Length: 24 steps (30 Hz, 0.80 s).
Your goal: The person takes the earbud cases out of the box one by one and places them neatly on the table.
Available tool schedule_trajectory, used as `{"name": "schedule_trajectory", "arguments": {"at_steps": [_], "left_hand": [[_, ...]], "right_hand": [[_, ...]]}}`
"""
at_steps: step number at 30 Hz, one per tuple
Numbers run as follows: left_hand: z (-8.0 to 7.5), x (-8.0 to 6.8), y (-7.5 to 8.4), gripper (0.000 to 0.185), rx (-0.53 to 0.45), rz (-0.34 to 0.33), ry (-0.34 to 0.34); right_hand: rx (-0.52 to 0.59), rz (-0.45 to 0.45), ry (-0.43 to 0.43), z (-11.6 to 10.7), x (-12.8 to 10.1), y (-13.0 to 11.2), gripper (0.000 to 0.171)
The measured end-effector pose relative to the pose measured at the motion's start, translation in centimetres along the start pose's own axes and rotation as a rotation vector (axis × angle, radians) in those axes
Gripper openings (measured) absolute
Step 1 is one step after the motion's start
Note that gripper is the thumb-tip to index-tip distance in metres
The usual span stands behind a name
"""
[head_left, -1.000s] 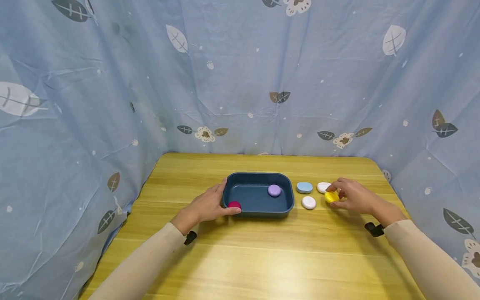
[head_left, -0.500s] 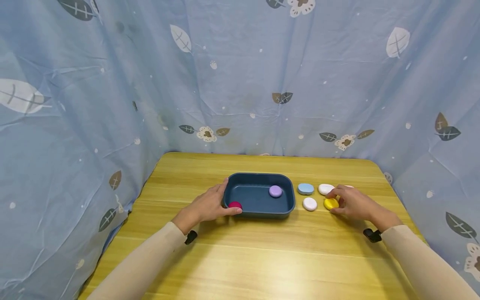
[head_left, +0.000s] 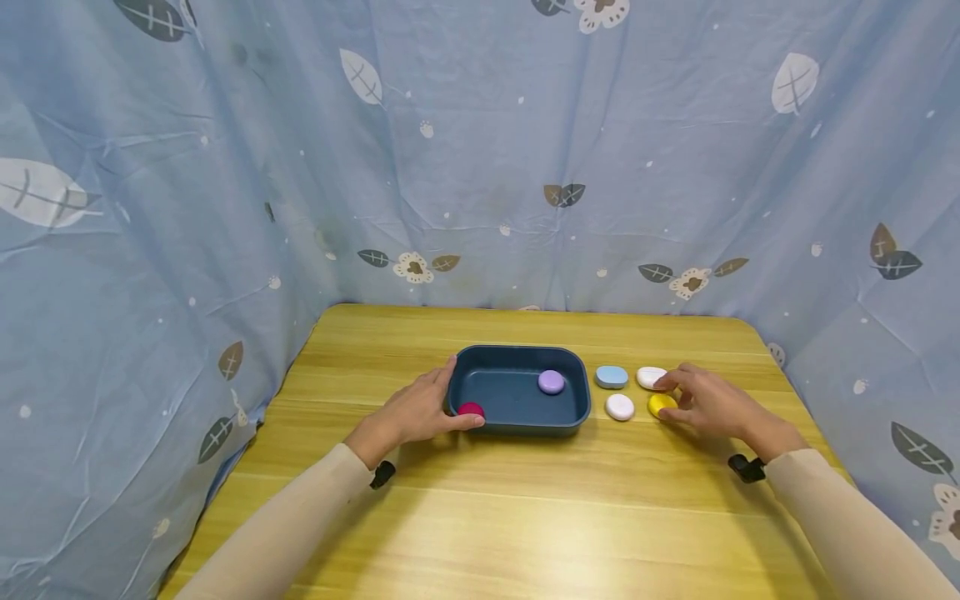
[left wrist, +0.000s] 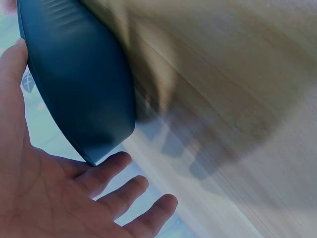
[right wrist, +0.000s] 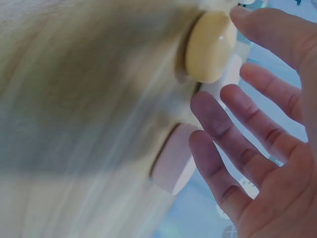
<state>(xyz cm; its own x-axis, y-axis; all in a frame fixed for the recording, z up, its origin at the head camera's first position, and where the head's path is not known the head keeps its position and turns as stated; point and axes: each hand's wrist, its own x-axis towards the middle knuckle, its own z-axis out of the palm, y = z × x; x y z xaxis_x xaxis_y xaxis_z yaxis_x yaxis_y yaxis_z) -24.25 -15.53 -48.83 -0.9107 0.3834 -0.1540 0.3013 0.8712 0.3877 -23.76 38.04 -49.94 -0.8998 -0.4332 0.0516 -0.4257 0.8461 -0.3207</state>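
Note:
My left hand [head_left: 420, 408] rests against the left end of a dark blue tray [head_left: 517, 429], thumb on its front rim and straight fingers along its side. In the left wrist view, the remaining fingers [left wrist: 136, 191] stand off the tray wall. A round purple piece [head_left: 551, 382] and a crimson piece [head_left: 470, 409], partly behind the thumb, lie inside. My right hand [head_left: 708, 404] is spread beside a yellow rounded piece [head_left: 661, 406] on the table; in the right wrist view its thumb tip overlaps the piece's edge. A white oval piece [head_left: 649, 377] lies behind, near the forefinger.
A light blue oval piece [head_left: 611, 377] and a round white piece [head_left: 619, 407] lie right of the tray. A pale pink piece [right wrist: 174, 158] sits by my right fingers, hidden in the head view. Patterned blue curtain [head_left: 480, 167] surrounds the wooden table [head_left: 480, 517].
The yellow piece, pinched in my right hand a second ago, has come slightly nearer and now rests on the table with the fingers loosened. My left hand and the tray stay put.

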Motion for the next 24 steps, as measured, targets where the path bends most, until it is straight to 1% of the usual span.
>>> {"name": "schedule_trajectory", "arguments": {"at_steps": [3, 7, 13, 18, 24], "left_hand": [[-0.1, 0.0, 0.0, 0.139, -0.008, -0.009, -0.009], [-0.1, 0.0, 0.0, 0.139, -0.021, -0.013, -0.013], [0.0, 0.1, 0.0, 0.138, -0.022, -0.010, -0.015], [0.0, 0.1, 0.0, 0.138, -0.016, -0.014, -0.007], [0.2, 0.1, 0.1, 0.139, -0.008, -0.023, 0.003]], "right_hand": [[-0.012, 0.000, 0.021, -0.5, 0.3, -0.5, 0.044], [-0.023, -0.032, 0.048, -1.3, 1.2, -1.6, 0.042], [-0.051, -0.068, 0.068, -2.7, 3.0, -4.0, 0.041], [-0.070, -0.119, 0.056, -3.6, 5.1, -6.6, 0.044], [-0.065, -0.206, 0.015, -3.7, 7.9, -9.5, 0.046]]}}
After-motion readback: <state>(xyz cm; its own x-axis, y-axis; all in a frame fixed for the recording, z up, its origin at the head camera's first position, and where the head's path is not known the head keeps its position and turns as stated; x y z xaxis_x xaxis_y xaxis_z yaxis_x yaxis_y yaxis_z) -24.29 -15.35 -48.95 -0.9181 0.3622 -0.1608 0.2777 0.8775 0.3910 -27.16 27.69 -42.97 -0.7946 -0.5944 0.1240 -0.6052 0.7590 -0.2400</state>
